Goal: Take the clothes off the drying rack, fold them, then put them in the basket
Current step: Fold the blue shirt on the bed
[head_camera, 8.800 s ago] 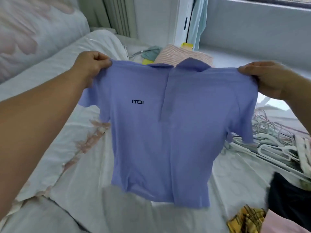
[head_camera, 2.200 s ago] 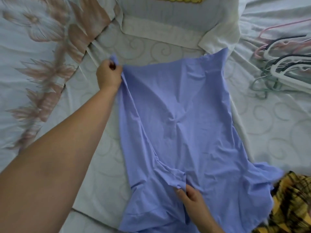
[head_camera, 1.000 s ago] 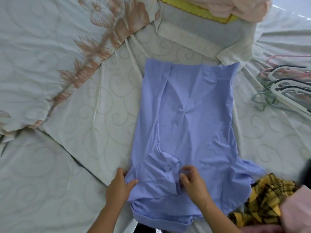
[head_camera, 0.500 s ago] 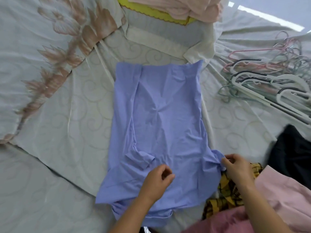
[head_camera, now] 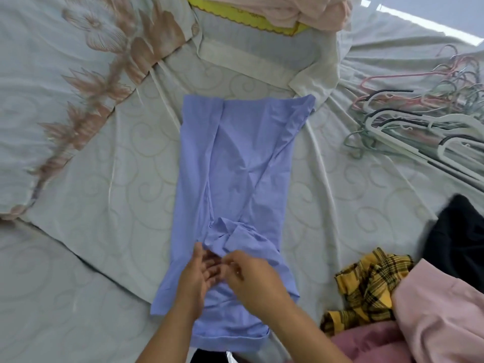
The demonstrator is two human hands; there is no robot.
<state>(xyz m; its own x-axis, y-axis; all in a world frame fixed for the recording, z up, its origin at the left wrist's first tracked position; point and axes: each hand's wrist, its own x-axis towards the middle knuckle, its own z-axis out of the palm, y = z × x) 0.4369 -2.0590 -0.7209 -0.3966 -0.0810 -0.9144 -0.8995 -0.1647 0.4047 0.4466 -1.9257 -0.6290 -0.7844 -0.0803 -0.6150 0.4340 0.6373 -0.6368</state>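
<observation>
blue shirt (head_camera: 235, 166) flat on swirl-patterned sheet (head_camera: 117, 192); hangers (head_camera: 419, 127) heaped right, seemingly tangled

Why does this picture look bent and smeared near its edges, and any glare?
Head view: wide-angle lens curves the bed sheet outward. Head view: floral quilt at left is motion-smeared, left hand and right hand blurred, blue shirt sharp. Head view: bright strip top right is blown out; light soft, shadows faint.
</observation>
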